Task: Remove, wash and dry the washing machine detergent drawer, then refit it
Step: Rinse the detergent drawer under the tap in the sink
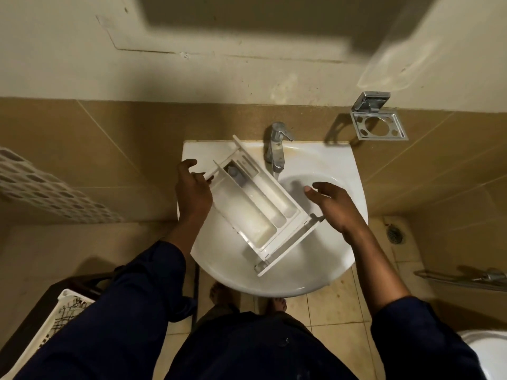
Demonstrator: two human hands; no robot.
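The white detergent drawer (255, 204) lies slantwise over the white basin (323, 272), its open compartments facing up and its front panel toward me at the lower right. My left hand (193, 193) holds the drawer's far left end, fingers curled at its back rail. My right hand (333, 207) hovers open over the bowl, just right of the drawer's front panel, fingers straight and holding nothing. A thin stream of water seems to fall from the chrome tap (277, 146) beside the drawer.
A chrome holder (380, 124) hangs on the tiled wall at the right. A white perforated basket (41, 185) is at the left, another basket (52, 327) at the lower left. A floor drain (396, 234) and a toilet rim (488, 352) sit at the right.
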